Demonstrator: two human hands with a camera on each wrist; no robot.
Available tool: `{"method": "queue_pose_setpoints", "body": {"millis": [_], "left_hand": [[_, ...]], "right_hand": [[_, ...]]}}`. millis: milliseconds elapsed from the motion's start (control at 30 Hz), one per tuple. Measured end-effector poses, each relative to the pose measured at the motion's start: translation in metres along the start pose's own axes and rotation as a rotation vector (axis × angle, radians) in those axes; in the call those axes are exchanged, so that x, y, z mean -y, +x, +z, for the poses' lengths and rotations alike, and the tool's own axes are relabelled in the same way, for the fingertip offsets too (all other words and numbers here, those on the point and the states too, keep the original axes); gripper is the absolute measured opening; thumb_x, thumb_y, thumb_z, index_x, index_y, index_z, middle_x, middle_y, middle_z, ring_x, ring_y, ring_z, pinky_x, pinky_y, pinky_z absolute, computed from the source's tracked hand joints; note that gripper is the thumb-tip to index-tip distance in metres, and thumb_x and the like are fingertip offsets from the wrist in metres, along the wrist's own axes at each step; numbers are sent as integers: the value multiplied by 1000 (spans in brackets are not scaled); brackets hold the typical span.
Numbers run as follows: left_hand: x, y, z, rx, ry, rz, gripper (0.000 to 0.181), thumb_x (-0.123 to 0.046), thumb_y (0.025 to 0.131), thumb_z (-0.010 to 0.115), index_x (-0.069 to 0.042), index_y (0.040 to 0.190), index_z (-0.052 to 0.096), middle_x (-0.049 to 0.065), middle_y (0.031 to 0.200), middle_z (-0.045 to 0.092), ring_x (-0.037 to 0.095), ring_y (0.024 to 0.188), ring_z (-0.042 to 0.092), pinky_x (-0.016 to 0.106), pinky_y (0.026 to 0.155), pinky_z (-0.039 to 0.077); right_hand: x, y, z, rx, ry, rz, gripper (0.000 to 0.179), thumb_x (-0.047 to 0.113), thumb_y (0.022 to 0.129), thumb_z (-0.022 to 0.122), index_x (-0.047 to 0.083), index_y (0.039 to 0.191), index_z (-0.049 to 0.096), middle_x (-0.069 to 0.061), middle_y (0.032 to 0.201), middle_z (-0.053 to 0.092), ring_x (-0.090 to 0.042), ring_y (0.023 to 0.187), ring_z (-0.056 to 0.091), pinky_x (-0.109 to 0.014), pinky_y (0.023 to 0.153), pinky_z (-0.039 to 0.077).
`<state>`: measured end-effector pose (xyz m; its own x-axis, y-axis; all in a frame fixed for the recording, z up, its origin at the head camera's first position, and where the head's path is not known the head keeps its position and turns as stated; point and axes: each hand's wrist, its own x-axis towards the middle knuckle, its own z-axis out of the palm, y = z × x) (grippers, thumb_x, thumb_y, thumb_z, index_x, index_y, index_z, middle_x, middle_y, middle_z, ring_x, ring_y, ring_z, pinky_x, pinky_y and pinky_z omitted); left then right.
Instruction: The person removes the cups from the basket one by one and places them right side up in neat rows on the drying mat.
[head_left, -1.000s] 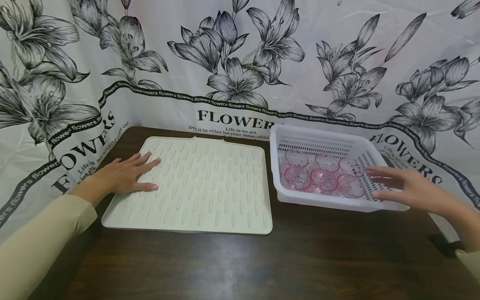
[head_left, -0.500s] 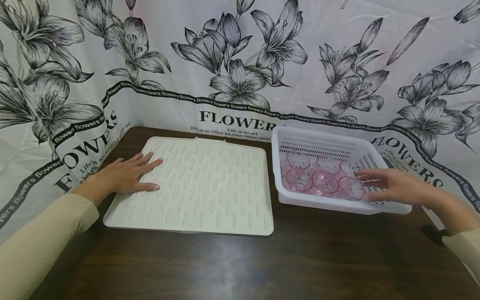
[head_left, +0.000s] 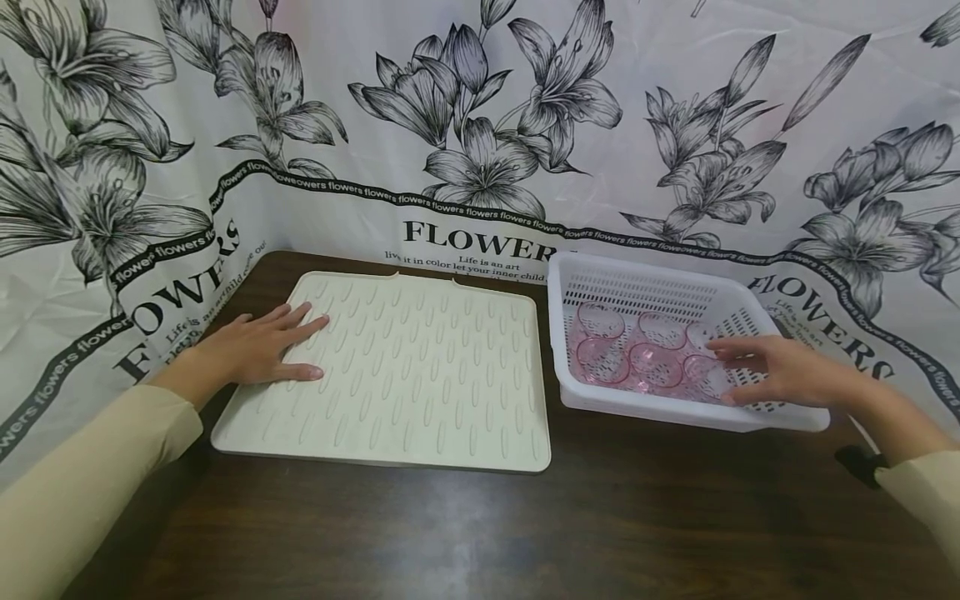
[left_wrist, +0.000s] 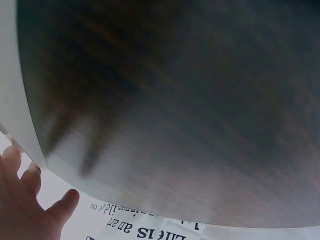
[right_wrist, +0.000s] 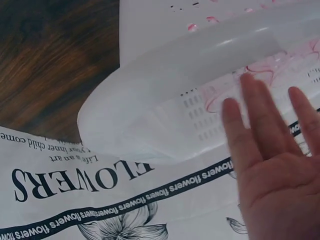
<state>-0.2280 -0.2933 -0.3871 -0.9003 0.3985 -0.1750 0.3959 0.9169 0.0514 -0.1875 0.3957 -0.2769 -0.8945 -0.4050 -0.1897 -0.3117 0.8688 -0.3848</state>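
My left hand [head_left: 258, 346] lies with fingers spread on the left side of a cream draining mat [head_left: 420, 375] with raised oval ridges. In the left wrist view its fingers [left_wrist: 65, 205] show at the lower left corner. My right hand [head_left: 787, 371] reaches over the right end of a white plastic basket [head_left: 667, 408], thumb and fingers apart. Its fingertips are right at the rightmost of several clear pink cups [head_left: 656, 364] standing in two rows. The right wrist view shows extended fingers [right_wrist: 260, 115] over the basket, with pink rims beyond them.
Mat and basket stand side by side on a dark brown wooden table [head_left: 450, 533]. A white cloth [head_left: 322, 217] with black flowers and lettering hangs behind and at both sides. A small black object [head_left: 858, 465] lies near the right forearm.
My right hand has moved left and inward over the basket, from its right rim to the rightmost cups. The left hand stays on the mat. The view has shifted slightly.
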Motion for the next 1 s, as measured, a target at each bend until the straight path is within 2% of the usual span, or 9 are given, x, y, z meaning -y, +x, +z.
{"method": "queue_pose_setpoints", "body": {"millis": [167,433,700,1000], "left_hand": [[0,0,-1,5,5,0,99,-80,85,47,-15,158,28,26,161,18,53,144,20,79,102,18],[-1,0,-3,16,4,-1,99,-79,86,47,-14,158,27,26,161,18,53,144,20,79,103,17],[0,0,-3,18,-12,6,98,-78,86,48,-15,158,26,25,162,17,52,144,19,79,103,17],[0,0,-2,9,-3,0,99,-79,86,48,-15,158,26,25,162,17,52,144,19,78,104,18]], "right_hand": [[1,2,2,0,-18,-8,78,29,81,84,-7,140,49,-31,135,55,-52,120,55,-67,94,43],[3,6,7,4,10,-22,82,31,78,85,-7,140,48,-31,138,53,-51,124,52,-66,97,41],[2,8,11,3,-26,-17,85,36,76,86,-5,141,48,-29,140,52,-50,124,52,-65,98,41],[-1,12,13,36,-12,-48,77,25,80,84,-8,140,48,-30,140,51,-50,124,52,-63,99,41]]}}
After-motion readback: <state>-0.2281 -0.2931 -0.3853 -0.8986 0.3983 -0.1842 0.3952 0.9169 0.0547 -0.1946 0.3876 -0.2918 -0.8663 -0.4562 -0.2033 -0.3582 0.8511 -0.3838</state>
